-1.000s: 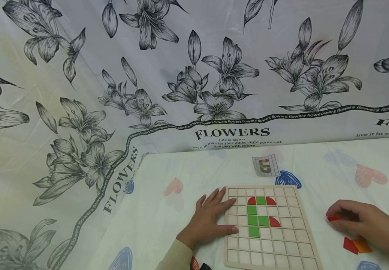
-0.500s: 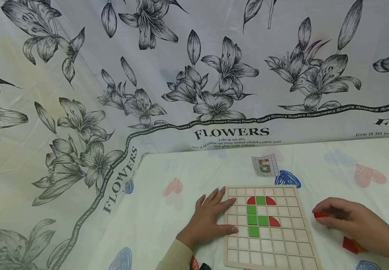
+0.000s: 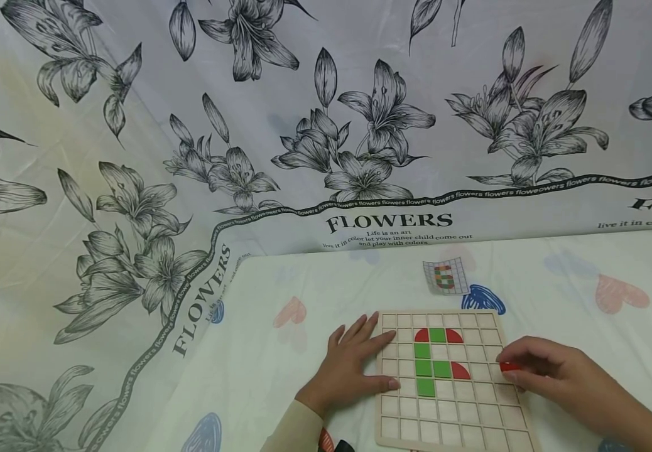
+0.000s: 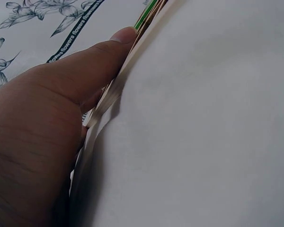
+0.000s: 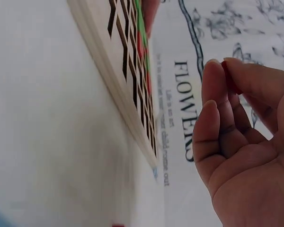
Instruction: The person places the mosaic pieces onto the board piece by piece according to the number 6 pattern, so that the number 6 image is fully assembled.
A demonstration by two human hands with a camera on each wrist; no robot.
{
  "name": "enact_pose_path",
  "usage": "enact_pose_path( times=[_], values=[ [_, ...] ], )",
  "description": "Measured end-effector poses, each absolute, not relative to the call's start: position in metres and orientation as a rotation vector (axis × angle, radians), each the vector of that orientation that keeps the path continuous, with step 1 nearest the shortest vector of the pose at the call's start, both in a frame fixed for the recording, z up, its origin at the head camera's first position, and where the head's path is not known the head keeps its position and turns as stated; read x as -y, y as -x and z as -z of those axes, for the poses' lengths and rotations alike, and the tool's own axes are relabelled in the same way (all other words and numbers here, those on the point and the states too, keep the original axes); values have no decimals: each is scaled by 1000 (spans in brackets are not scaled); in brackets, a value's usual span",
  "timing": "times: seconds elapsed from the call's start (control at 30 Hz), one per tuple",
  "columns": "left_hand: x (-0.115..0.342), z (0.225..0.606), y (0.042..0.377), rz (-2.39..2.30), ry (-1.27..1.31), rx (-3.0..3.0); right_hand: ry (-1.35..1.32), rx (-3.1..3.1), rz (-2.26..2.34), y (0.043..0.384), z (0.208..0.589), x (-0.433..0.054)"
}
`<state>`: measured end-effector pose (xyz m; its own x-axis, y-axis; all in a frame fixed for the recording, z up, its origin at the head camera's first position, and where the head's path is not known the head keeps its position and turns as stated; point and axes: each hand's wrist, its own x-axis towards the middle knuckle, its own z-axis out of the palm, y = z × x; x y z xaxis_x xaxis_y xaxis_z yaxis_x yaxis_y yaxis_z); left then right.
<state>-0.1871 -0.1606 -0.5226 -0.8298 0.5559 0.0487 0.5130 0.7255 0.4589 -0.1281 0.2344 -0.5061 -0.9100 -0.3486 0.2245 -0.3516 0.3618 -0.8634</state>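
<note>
A wooden grid board point(image 3: 478, 411) lies on the table, holding several green square tiles point(image 3: 423, 368) and red quarter-round tiles point(image 3: 460, 371). My left hand point(image 3: 348, 367) rests at the board's left edge, fingers spread, with the index fingertip and thumb over the frame. Over the board's right edge, my right hand point(image 3: 552, 370) pinches a small red tile point(image 3: 509, 366) between thumb and index finger. The right wrist view shows this red tile point(image 5: 231, 79) mostly covered by the fingertips, so its full outline is hidden.
Behind the board lies a small printed card point(image 3: 445, 276) with a coloured grid pattern. A light cloth with hearts point(image 3: 620, 294) covers the table, and a flower-printed sheet point(image 3: 360, 125) hangs behind. A black object point(image 3: 344, 446) pokes in near the left sleeve.
My right hand has moved left with the red tile, from beside the loose red and orange tiles to the board's right edge. Those loose tiles are now hidden. My left hand stays put.
</note>
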Motion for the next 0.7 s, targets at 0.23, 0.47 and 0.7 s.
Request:
enact_pose_path(
  times=[0.23,0.47,0.7],
  values=[
    [160,522,188,-701,-864,-2829,-755,2655,-1650,126,501,-215],
    [160,522,188,-706,-866,-2826,-949,2590,-1775,129,507,-191],
    [160,524,189,-701,-880,-2838,-1136,2442,-1820,135,506,-163]
  ],
)
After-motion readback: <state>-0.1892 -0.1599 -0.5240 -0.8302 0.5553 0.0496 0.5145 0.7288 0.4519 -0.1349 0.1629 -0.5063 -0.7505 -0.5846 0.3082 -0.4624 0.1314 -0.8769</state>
